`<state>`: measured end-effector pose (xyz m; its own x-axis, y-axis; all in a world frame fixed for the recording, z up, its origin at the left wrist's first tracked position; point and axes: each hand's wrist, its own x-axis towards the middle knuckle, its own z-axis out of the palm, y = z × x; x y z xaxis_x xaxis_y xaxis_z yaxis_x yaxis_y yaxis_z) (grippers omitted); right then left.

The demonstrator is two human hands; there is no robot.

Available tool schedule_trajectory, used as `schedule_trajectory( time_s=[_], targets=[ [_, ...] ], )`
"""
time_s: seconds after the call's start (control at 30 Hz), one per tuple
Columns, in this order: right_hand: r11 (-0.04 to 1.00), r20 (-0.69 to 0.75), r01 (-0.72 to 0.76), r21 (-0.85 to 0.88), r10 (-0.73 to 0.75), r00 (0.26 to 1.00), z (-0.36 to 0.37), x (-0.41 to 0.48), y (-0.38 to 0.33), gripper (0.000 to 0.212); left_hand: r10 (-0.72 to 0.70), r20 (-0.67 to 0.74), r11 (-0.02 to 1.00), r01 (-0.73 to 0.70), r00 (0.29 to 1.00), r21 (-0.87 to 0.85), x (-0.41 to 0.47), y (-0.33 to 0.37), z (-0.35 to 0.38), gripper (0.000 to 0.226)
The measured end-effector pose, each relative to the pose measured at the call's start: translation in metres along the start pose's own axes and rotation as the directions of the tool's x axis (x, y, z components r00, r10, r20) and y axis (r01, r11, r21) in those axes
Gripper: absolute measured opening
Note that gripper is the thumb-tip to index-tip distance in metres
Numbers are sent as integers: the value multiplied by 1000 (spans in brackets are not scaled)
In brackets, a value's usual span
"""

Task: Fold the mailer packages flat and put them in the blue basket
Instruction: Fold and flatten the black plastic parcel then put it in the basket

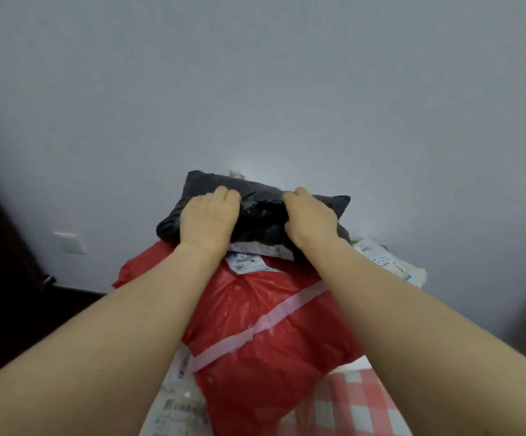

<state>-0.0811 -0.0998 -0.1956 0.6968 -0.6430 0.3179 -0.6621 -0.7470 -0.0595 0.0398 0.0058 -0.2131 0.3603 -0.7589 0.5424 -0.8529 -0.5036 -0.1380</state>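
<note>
1. Crumpled black plastic mailer bag (255, 212) sits on top of the pile, on the big red plastic mailer with pale tape (265, 325).
2. My left hand (208, 218) and right hand (310, 218) both grip it, fingers curled into the film.
3. Step: folding it flat, I judge. Next: press air out, crease.
4. Blue basket not in view.
5. Surface: red-checked cloth (350, 401). Behind: plain grey wall (255, 89), white wall switch (69, 242).

looks like a room in somebody's home: plain pale wall (255, 89) with a light switch (69, 242), dark door (0, 247), red checked cloth (356, 404)
</note>
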Motion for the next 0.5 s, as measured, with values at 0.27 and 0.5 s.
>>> schedule_trajectory(
  time_s=[0.27,0.5],
  targets=[
    [981,-408,-111,156,167,897,-40,-79,-8,37,-177,-425,975,100,888,-198,-50,14,-49,18],
    [973,-475,-160,164,220,852,-103,-161,-10,32,-477,-283,742,209,832,-636,-133,-2,-112,92]
  ],
)
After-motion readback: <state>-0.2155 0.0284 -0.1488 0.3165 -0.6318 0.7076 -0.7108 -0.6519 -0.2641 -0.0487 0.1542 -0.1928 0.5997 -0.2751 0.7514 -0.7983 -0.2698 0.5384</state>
